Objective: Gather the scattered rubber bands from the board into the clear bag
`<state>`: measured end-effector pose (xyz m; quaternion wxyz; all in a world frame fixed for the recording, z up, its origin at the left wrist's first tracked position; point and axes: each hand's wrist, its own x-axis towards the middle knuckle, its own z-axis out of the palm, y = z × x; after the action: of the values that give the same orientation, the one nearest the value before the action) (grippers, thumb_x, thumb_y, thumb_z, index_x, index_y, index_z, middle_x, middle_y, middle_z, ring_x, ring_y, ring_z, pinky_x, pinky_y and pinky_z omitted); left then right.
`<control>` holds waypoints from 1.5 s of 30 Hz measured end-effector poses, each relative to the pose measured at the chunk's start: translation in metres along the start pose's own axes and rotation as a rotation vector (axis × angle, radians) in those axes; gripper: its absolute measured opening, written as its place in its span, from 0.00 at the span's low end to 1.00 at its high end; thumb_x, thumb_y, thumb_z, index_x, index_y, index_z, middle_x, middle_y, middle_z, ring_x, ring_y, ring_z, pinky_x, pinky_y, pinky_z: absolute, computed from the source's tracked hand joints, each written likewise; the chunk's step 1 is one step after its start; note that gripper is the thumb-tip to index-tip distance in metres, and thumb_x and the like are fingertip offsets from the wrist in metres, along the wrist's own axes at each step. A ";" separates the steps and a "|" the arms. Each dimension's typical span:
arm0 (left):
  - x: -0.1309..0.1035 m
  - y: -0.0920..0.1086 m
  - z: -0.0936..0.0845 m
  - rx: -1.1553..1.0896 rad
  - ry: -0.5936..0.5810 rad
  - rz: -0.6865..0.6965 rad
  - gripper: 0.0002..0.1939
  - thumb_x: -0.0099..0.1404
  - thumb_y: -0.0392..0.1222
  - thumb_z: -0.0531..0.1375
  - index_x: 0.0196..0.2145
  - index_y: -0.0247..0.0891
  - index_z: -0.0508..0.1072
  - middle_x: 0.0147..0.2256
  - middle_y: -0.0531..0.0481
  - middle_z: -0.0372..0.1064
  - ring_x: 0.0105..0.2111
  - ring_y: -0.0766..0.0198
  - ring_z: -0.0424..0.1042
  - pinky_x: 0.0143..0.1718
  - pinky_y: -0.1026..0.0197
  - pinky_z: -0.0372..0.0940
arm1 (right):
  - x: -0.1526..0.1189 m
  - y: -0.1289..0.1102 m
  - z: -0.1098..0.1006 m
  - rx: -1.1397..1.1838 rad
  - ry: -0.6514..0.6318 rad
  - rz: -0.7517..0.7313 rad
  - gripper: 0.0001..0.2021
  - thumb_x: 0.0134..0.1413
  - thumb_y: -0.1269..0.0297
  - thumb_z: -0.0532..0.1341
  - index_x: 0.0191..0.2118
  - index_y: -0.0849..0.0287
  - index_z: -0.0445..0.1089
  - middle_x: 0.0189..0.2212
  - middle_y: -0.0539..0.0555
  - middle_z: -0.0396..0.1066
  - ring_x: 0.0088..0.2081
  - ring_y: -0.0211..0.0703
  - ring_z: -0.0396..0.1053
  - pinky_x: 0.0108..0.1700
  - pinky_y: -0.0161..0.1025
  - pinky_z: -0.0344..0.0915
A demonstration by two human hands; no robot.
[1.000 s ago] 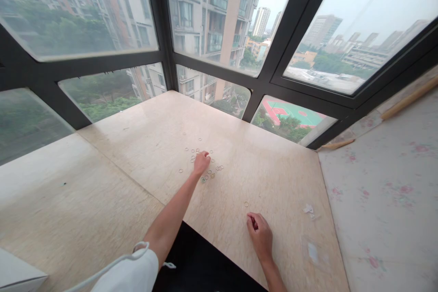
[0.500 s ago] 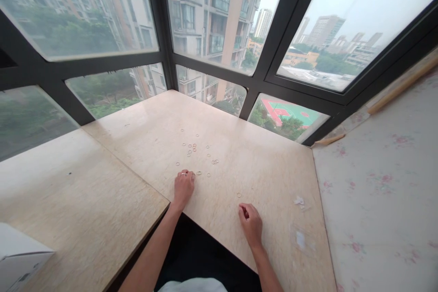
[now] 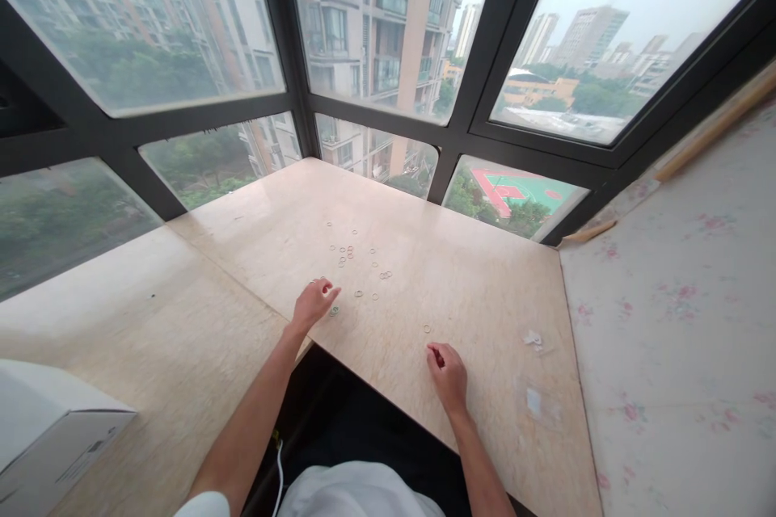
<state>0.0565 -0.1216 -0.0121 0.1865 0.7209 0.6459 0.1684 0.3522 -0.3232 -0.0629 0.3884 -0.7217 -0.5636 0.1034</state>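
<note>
Several thin rings (image 3: 350,251) lie scattered over the beige tabletop, a few of them reddish. My left hand (image 3: 313,304) is at the near-left side of this scatter, its fingers curled and its thumb held apart from them, with nothing visible between. A ring band shows on one of its fingers. Just below the thumb lies a small greenish ring (image 3: 334,311). My right hand (image 3: 449,376) rests near the table's front edge with its fingers curled and thumb pressed in; what is inside, if anything, is hidden. A single ring (image 3: 427,329) lies just beyond its fingertips.
At the right are a small clear bag with white pieces (image 3: 533,339) and a clear packet with a white label (image 3: 534,401). A white box (image 3: 66,436) stands at the lower left. Dark-framed windows border the far side; a flowered wall (image 3: 672,339) rises at right.
My left hand has drawn back leftward, its thumb parting from the fingers, and a greenish ring now shows beside it. My right hand keeps its curled pose. The view has shifted slightly.
</note>
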 end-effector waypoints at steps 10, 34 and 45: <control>-0.005 0.007 0.012 -0.110 -0.276 0.023 0.09 0.51 0.34 0.61 0.32 0.38 0.70 0.28 0.51 0.70 0.31 0.61 0.70 0.31 0.63 0.60 | 0.000 0.001 -0.001 -0.002 -0.005 -0.012 0.16 0.60 0.58 0.51 0.35 0.60 0.72 0.30 0.55 0.72 0.31 0.42 0.67 0.35 0.38 0.63; 0.032 0.101 0.061 -0.519 -0.204 0.065 0.13 0.66 0.39 0.52 0.46 0.33 0.69 0.47 0.40 0.69 0.30 0.66 0.75 0.27 0.66 0.67 | 0.002 -0.003 -0.004 0.015 -0.010 -0.002 0.14 0.60 0.59 0.51 0.34 0.59 0.72 0.30 0.55 0.72 0.32 0.42 0.68 0.36 0.37 0.63; 0.069 0.111 0.076 -0.104 -0.226 0.228 0.13 0.59 0.38 0.60 0.42 0.39 0.75 0.47 0.44 0.67 0.41 0.59 0.70 0.44 0.60 0.62 | 0.002 -0.001 -0.003 0.047 -0.010 0.005 0.14 0.60 0.60 0.52 0.34 0.59 0.72 0.31 0.55 0.72 0.33 0.42 0.68 0.36 0.38 0.64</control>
<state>0.1971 -0.0676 -0.0244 0.2746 0.7932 0.5253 0.1394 0.3541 -0.3229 -0.0596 0.4021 -0.7132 -0.5613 0.1210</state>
